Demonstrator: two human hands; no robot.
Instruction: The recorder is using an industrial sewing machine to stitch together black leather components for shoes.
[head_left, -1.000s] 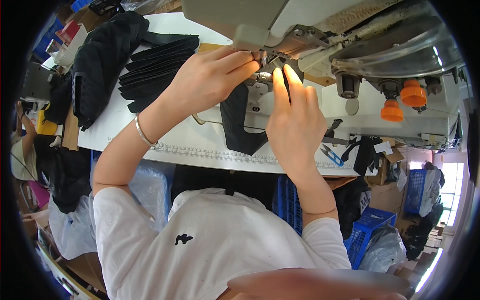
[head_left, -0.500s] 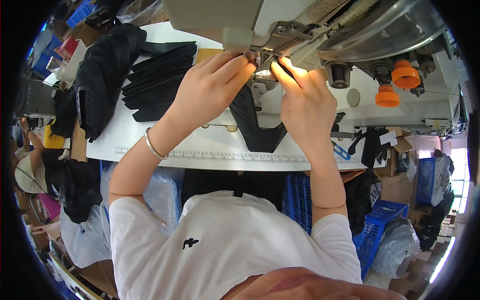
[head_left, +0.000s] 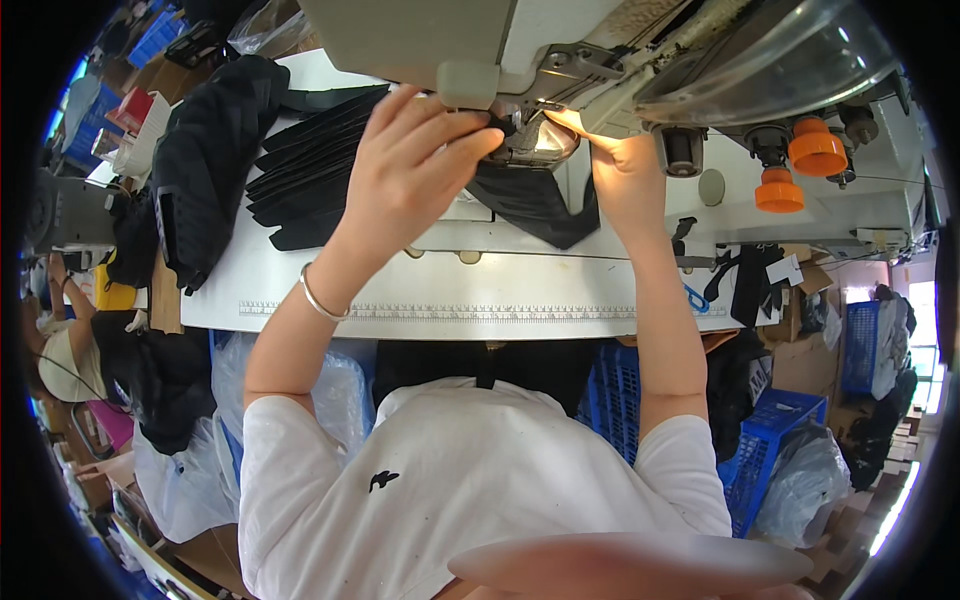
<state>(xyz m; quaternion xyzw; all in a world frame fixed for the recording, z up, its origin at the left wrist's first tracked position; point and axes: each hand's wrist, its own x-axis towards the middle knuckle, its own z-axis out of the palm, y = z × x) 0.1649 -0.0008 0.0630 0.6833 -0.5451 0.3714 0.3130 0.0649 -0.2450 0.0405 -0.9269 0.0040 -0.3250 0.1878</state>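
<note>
A black fabric piece [head_left: 540, 207] hangs in a V shape in front of the needle area of a sewing machine [head_left: 415, 45]. My left hand [head_left: 412, 165], a bangle at its wrist, is closed by the needle area, thumb and forefinger pinching the fabric's dark edge. My right hand [head_left: 628, 178] is closed at the fabric's right arm, its fingertips partly hidden under the machine. Lamplight falls on a shiny metal part between the hands. Left of my left hand lies a fanned stack of black fabric pieces [head_left: 310, 165].
A bundle of black cloth [head_left: 215, 150] lies at the table's left. A ruler strip [head_left: 430, 312] runs along the near edge of the white table [head_left: 560, 285]. Orange knobs [head_left: 817, 147] stick out at the right. Blue crates [head_left: 770, 450] stand below; a co-worker [head_left: 65, 350] sits far left.
The black fabric piece has swung up and right, its lower tip now farther from the table edge. My left hand has shifted left and turned; my right hand has moved slightly right.
</note>
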